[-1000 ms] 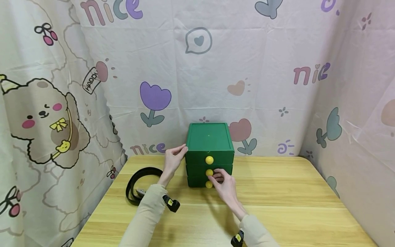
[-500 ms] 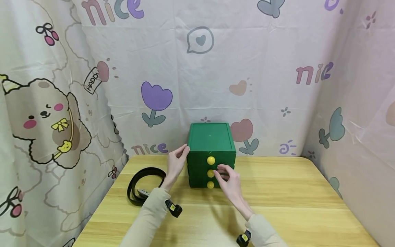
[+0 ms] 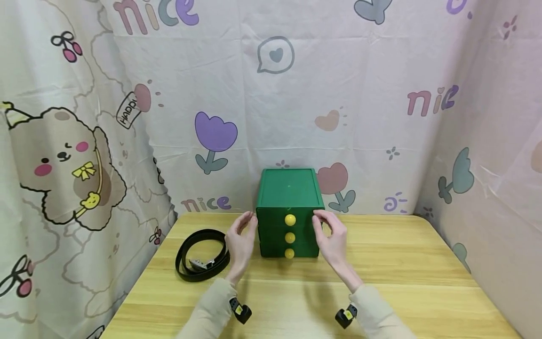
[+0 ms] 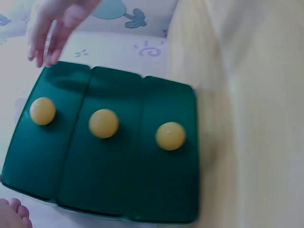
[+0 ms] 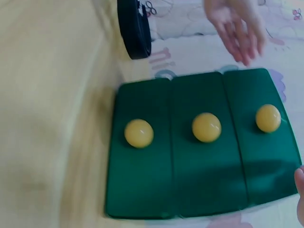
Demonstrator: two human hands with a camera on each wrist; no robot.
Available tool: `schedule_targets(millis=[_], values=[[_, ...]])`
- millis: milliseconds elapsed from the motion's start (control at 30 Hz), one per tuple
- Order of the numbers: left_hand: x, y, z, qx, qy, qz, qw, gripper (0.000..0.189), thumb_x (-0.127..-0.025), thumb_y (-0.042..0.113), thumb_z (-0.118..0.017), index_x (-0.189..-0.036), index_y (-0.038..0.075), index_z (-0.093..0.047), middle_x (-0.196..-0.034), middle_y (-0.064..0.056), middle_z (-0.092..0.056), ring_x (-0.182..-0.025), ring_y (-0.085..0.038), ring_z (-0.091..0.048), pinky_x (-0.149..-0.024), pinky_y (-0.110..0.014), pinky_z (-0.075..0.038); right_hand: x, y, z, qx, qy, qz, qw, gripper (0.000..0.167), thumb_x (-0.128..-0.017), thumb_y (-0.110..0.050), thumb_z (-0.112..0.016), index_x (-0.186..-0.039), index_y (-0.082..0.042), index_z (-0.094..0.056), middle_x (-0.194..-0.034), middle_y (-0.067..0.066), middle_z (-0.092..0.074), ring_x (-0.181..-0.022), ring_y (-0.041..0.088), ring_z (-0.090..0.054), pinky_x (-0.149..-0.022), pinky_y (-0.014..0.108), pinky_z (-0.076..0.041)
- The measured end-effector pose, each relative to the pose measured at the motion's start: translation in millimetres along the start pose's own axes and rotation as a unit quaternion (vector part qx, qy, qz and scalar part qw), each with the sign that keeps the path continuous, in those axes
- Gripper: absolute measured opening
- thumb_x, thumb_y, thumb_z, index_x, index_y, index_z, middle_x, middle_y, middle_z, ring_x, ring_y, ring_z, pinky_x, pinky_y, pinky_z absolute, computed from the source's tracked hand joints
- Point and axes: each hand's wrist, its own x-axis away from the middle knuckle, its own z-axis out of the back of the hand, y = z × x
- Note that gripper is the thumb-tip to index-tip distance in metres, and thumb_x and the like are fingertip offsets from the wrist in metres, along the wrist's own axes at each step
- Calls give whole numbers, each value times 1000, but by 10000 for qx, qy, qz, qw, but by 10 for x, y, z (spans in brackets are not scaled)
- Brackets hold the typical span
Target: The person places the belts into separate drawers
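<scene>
A green chest of three drawers (image 3: 289, 188) stands on the table, its fronts flush and each with a round yellow knob (image 3: 290, 220). My left hand (image 3: 240, 241) is at its left front edge, thumb and fingers loosely bent with nothing between them. At the upper right front corner, my right hand (image 3: 333, 238) is held much the same way, fingertips overlapping the front in the head view. The left wrist view catches the right hand (image 4: 59, 28) beside the top drawer; the right wrist view has the left hand (image 5: 240, 28) on the opposite side.
A coiled black belt (image 3: 182, 259) with a silver buckle (image 3: 199, 264) lies left of the chest, close to my left hand. Behind the wooden table (image 3: 402, 263) hangs a printed cloth (image 3: 372, 122), which also runs along both sides.
My right hand has left the middle knob and moved up and right to the chest's right edge. The left hand has dropped slightly from the upper left corner. The drawers look the same.
</scene>
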Motion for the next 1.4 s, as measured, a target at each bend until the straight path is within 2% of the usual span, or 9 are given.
schedule_targets(millis=[67,167,367,467,600,867,1133,1300,1400], values=[[77,-68,-6,10,3,58,10000,33,-93,21,-74,-120,2,-71,-115,-14,-75,-109,-28,-69,-103,-44,-52,-55,60,40,212,145,47,9997,17,-85,17,-65,-99,11,-72,-93,25,-71,-86,20,-66,-86,11,-51],[207,-162,-34,-6,-87,275,9996,33,-90,21,-76,-118,3,-71,-113,-14,-74,-109,-31,-68,-103,-47,-51,-146,105,84,472,158,-76,9987,16,-90,10,-64,-103,8,-73,-102,22,-73,-91,26,-67,-88,16,-51],[486,-372,-185,-277,-443,805,9954,34,-87,22,-79,-118,8,-70,-119,-11,-71,-118,-34,-61,-109,-52,-44,-301,132,91,820,-603,-850,9912,24,-97,-7,-62,-116,5,-71,-124,22,-68,-115,36,-63,-97,44,-50],[602,-481,-282,-394,-575,873,9937,35,-85,22,-80,-115,7,-69,-117,-11,-70,-116,-33,-60,-107,-52,-43,-344,155,77,949,-807,-1063,9865,23,-98,-8,-62,-112,5,-73,-123,23,-69,-116,37,-65,-98,49,-50],[709,-591,-403,-442,-743,980,9914,37,-83,20,-81,-114,4,-67,-114,-14,-70,-112,-35,-60,-103,-53,-44,-364,196,78,1051,-839,-1073,9851,20,-96,-6,-62,-104,5,-76,-116,21,-73,-110,35,-69,-95,48,-54],[822,-689,-579,-364,-1130,1440,9824,45,-82,17,-82,-119,1,-62,-115,-18,-65,-108,-29,-60,-98,-45,-48,-387,257,117,1156,-1020,-840,9845,19,-96,-8,-64,-100,3,-79,-112,18,-76,-108,35,-71,-95,49,-55],[858,-759,-650,-469,-1182,1424,9816,48,-81,20,-83,-120,3,-60,-110,-15,-65,-99,-23,-62,-87,-31,-51,-394,260,137,1110,-1054,-719,9856,17,-94,-7,-66,-99,3,-79,-110,20,-76,-107,35,-71,-96,50,-54],[870,-785,-681,-614,-1076,1368,9828,45,-81,19,-83,-117,4,-60,-104,-14,-68,-93,-22,-65,-81,-27,-53,-378,256,141,1090,-1119,-675,9854,18,-95,-7,-65,-100,3,-79,-111,20,-75,-107,36,-71,-95,50,-55],[875,-792,-691,-540,-967,1361,9845,42,-81,15,-82,-115,3,-60,-101,-16,-71,-89,-21,-67,-75,-26,-54,-365,256,138,1141,-1100,-655,9852,18,-95,-7,-65,-100,3,-79,-110,19,-76,-106,36,-71,-94,50,-56]])
